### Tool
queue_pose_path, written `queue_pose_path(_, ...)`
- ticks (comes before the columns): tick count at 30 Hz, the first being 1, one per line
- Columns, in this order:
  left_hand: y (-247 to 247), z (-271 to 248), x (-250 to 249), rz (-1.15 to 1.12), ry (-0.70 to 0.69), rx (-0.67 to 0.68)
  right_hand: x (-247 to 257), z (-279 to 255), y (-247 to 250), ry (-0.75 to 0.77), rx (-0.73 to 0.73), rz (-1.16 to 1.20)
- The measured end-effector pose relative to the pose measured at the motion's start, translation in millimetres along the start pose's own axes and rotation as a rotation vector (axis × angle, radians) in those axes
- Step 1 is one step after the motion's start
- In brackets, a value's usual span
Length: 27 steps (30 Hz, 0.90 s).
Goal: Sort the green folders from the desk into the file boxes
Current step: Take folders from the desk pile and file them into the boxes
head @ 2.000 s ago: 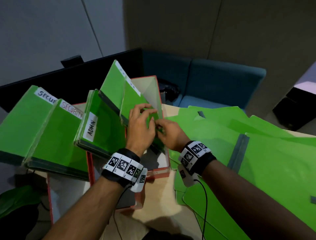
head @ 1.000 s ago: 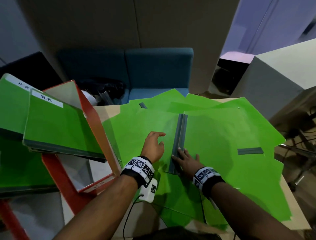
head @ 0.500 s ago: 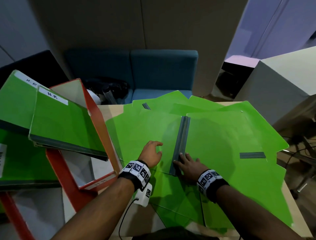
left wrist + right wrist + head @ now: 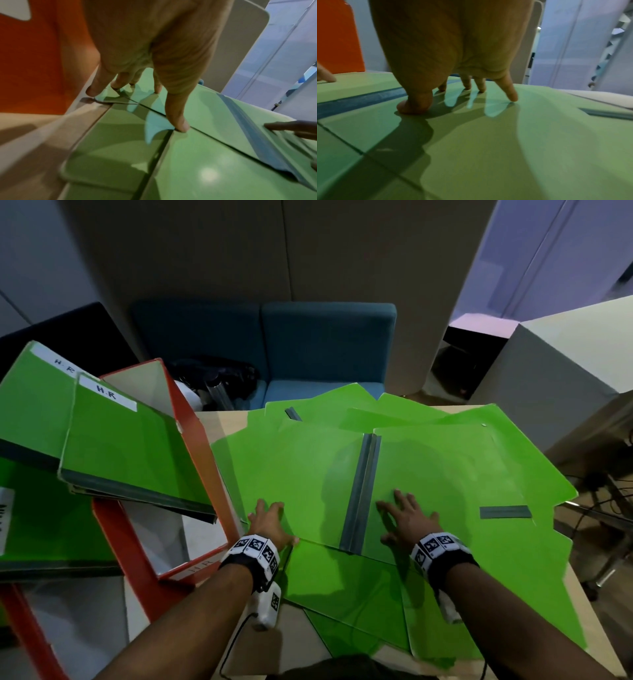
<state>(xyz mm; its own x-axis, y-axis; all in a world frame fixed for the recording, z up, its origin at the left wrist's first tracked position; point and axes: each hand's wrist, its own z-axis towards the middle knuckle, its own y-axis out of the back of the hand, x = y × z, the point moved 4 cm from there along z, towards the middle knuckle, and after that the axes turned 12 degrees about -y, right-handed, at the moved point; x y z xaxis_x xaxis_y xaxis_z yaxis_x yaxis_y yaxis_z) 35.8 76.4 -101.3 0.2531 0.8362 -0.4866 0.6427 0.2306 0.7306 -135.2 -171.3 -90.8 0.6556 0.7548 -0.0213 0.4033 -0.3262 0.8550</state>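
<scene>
Several green folders lie overlapping on the desk [image 4: 219, 419]. The top folder [image 4: 294, 474] is spread flat, its grey spine [image 4: 359, 491] facing up. My left hand [image 4: 269, 520] touches the near left corner of its left leaf with straight fingers [image 4: 178, 121]; nothing is gripped. My right hand [image 4: 406, 513] lies flat on the right leaf [image 4: 488, 142], just right of the spine, fingers [image 4: 510, 93] spread. At the left stand red file boxes [image 4: 191, 460] holding green folders labelled H.R [image 4: 130, 446].
A grey strip [image 4: 505, 512] marks another folder further right. Behind the desk are a blue sofa [image 4: 325, 344] and a dark bag [image 4: 219, 378]. A white cabinet [image 4: 565, 378] stands at the right. The red box wall [image 4: 34, 60] is close beside my left hand.
Both hands left the folder in the red box and came down on the flat folder. Since half a second ago, the right hand slid from the spine onto the right leaf; the left moved to the corner.
</scene>
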Motion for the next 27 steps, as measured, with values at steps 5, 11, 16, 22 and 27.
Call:
queue_pose_path(5,-8.4,-5.1,8.7,0.18,-0.047,0.079,-17.0,-2.5,-13.8,-0.178,0.028,0.061)
queue_pose_path(11,0.6,-3.7,16.9,0.096,-0.024,-0.137,-29.4,10.3,-9.4,-0.098,0.053,0.051)
queue_pose_path(16,2.8,-4.2,18.3,-0.241,0.111,-0.302,-71.3,6.1,-0.1,-0.294,-0.022,0.157)
queue_pose_path(22,15.1,3.1,19.1,-0.466,0.283,-0.443,-113.6,-4.6,-30.4,-0.36,-0.041,0.183)
queue_pose_path(27,15.5,12.5,22.8,-0.44,0.338,-0.363,-131.3,0.7,-27.4,-0.268,-0.013,0.132)
